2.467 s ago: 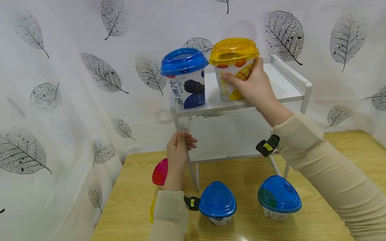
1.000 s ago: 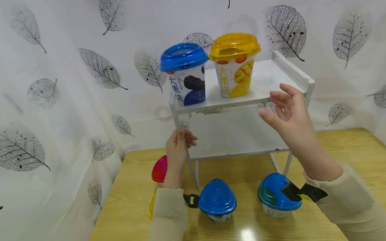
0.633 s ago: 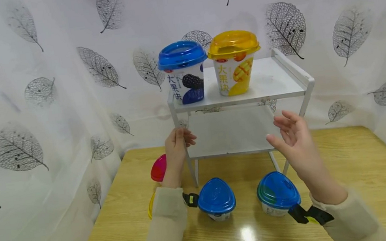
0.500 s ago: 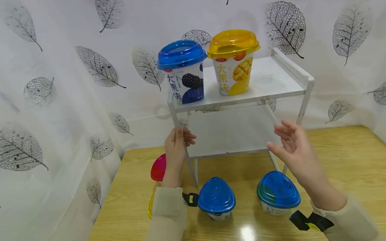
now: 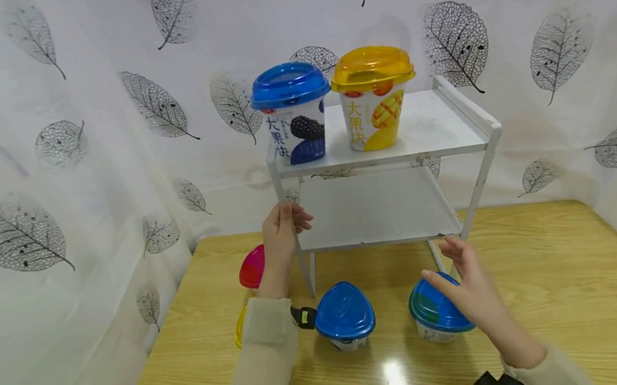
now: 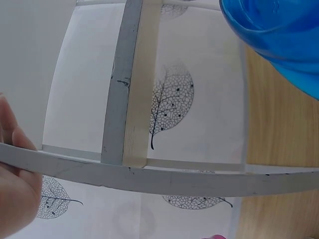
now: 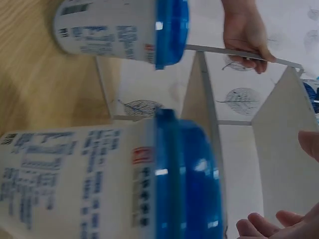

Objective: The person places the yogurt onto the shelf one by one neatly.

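Observation:
My left hand [image 5: 280, 237] grips the front left post [image 6: 199, 182] of a small white two-tier shelf [image 5: 432, 124]. My right hand [image 5: 475, 294], thumb and fingers spread apart and holding nothing, hovers beside a blue-lidded yogurt cup [image 5: 435, 311], partly covering its lid in the head view. That cup stands on the table, large in the right wrist view [image 7: 75, 179]. To its left stands another blue-lidded yogurt cup [image 5: 345, 312]. On the upper tier a blackberry yogurt cup [image 5: 298, 133] with a blue lid stands left of a mango yogurt cup [image 5: 372, 125] with a yellow lid.
A red-pink lid [image 5: 252, 269] and a yellow lid [image 5: 240, 330] show partly behind my left arm on the wooden table [image 5: 547, 279]. The shelf's lower tier [image 5: 373, 210] lies behind the blue-lidded cups. A leaf-patterned curtain [image 5: 509, 144] hangs behind.
My right hand has let go of the mango yogurt cup on the upper tier. It has moved down to the right-hand blue-lidded cup. My left hand has stayed on the post.

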### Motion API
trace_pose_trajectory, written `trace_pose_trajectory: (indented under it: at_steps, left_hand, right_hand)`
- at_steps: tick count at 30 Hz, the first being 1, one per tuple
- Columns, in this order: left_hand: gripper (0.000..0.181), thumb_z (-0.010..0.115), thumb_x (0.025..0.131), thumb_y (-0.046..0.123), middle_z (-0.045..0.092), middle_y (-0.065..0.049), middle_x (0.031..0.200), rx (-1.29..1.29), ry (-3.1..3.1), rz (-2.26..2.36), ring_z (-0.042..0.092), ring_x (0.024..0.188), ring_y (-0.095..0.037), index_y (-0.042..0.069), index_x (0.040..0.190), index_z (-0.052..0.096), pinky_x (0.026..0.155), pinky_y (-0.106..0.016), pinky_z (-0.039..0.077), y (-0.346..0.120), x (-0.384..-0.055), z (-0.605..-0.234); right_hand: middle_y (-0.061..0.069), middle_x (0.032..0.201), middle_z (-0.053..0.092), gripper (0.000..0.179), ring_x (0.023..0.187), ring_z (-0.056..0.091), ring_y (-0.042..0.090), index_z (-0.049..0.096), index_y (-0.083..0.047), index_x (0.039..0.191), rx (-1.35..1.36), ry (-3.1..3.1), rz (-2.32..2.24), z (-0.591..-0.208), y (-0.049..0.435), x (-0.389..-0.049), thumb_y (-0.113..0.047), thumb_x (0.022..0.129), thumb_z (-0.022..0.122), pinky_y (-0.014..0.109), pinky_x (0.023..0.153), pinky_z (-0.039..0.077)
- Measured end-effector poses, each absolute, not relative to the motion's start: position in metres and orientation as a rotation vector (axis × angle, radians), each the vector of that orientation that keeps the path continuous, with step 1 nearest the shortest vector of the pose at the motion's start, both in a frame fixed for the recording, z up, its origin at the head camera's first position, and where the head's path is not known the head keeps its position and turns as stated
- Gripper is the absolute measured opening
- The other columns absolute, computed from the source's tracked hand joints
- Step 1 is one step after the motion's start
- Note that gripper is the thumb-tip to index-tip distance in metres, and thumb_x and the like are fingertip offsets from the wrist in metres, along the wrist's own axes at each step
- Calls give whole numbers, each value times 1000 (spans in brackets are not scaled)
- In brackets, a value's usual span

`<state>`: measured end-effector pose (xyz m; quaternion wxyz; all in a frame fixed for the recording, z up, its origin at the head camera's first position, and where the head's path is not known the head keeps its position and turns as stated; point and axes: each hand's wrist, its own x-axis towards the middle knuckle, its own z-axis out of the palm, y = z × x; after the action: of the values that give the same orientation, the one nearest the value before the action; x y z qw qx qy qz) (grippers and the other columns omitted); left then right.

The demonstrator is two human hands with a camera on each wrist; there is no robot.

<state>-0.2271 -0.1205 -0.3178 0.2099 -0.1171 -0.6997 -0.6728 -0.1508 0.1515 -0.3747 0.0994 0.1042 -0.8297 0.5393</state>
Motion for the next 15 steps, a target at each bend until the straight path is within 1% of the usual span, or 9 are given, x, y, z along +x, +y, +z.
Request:
trace_pose_trajectory:
  at_steps: [1, 7, 11, 15]
  left_hand:
    - [34, 29, 97, 12, 59, -30, 80, -331, -1942, -1866, 57, 57, -8, -13, 88, 52, 60, -24, 45, -121, -230, -321]
    - [43, 31, 94, 29, 63, -17, 75, -362, -1916, -1847, 57, 57, -7, -7, 88, 53, 58, -22, 45, -125, -245, -338]
    - [44, 32, 94, 30, 64, -14, 74, -356, -1909, -1861, 57, 57, -7, -7, 87, 53, 59, -26, 46, -125, -244, -338]
    - [44, 31, 94, 30, 64, -12, 73, -349, -1911, -1867, 58, 57, -8, -7, 87, 54, 60, -29, 46, -125, -245, -339]
  right_hand:
    - [30, 128, 29, 72, 120, 26, 44, 16, 9, 132, 300, -2487, 1548, -377, 152, -150, -15, 83, 63, 56, 94, 23]
    - [34, 124, 34, 73, 114, 32, 48, 28, 15, 126, 253, -2669, 1254, -387, 155, -149, -28, 80, 66, 59, 87, 30]
    - [36, 119, 37, 74, 108, 36, 50, 33, 16, 122, 271, -2736, 1093, -394, 155, -148, -34, 78, 67, 60, 79, 37]
    - [34, 111, 42, 74, 102, 40, 48, 41, 16, 115, 318, -2733, 901, -404, 156, -147, -39, 74, 70, 58, 72, 42]
